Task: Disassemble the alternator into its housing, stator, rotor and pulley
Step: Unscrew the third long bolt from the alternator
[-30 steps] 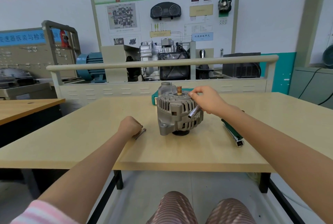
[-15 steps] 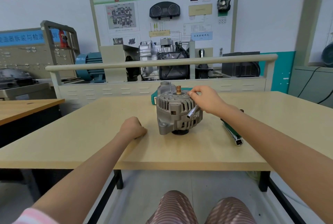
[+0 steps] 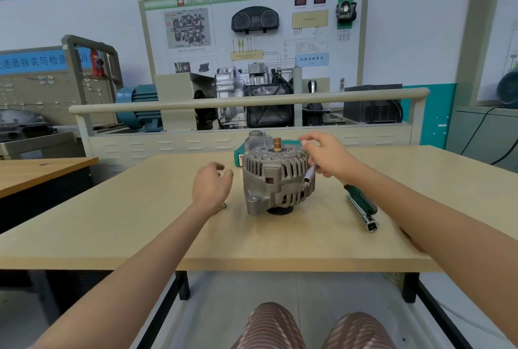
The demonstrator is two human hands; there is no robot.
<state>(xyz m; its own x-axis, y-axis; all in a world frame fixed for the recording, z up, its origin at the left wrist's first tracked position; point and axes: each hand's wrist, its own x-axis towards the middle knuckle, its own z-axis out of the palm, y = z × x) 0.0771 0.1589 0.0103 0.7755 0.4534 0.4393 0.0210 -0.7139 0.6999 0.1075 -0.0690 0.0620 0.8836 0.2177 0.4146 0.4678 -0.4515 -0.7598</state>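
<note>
A grey alternator (image 3: 276,180) stands on the wooden table (image 3: 157,236), pulley end down, with a copper-coloured shaft tip (image 3: 277,144) sticking up from its top. My right hand (image 3: 328,156) rests at the alternator's upper right edge and holds a slim metal socket tool (image 3: 309,175) that slants down along the housing. My left hand (image 3: 211,184) hovers just left of the alternator, fingers loosely curled and blurred, holding nothing. A bolt (image 3: 222,206) lies on the table below that wrist.
A green-handled ratchet (image 3: 361,207) lies on the table to the right of the alternator. A green box (image 3: 238,156) sits behind it. A railed training bench (image 3: 246,107) with a gearbox stands beyond the table's far edge. A second table (image 3: 33,169) is at left.
My left hand has lifted off the table and moved right toward the alternator, leaving the bolt lying on the table. My right hand stays at the alternator's top edge with the tool.
</note>
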